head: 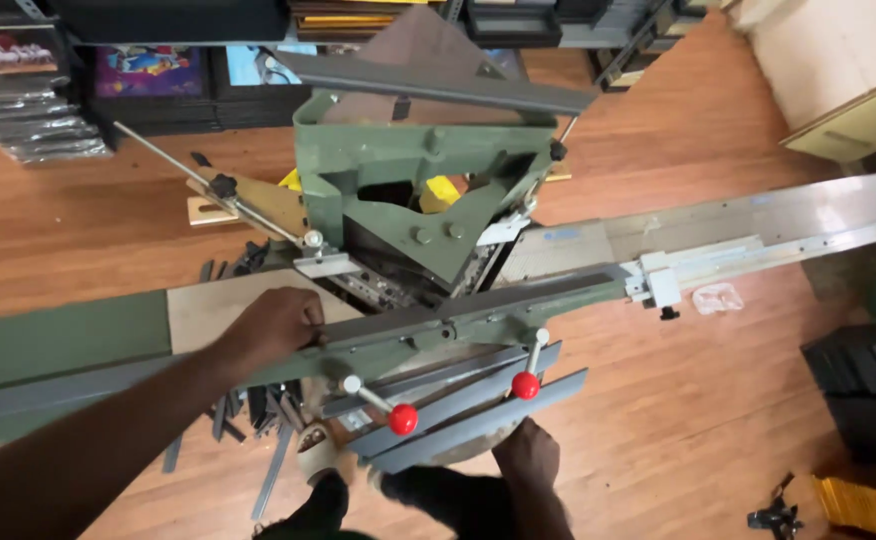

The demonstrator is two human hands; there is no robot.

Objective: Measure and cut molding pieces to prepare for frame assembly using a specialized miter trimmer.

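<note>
Your left hand [276, 325] lies closed over a long grey strip [438, 318] on the green cutting machine [398, 190], pressing it against the fence. Your right hand [528, 455] sits below the grey strips [478, 415] near two red-knobbed levers [404, 418]; its grip cannot be told. Offcuts [258, 420] litter the wood floor [678, 400].

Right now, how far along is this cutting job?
Done: grey offcuts litter the floor under the green machine. In hand: left hand presses a grey strip against the fence; right hand sits under the red-knobbed levers. Left: the strip looks uncut.
</note>
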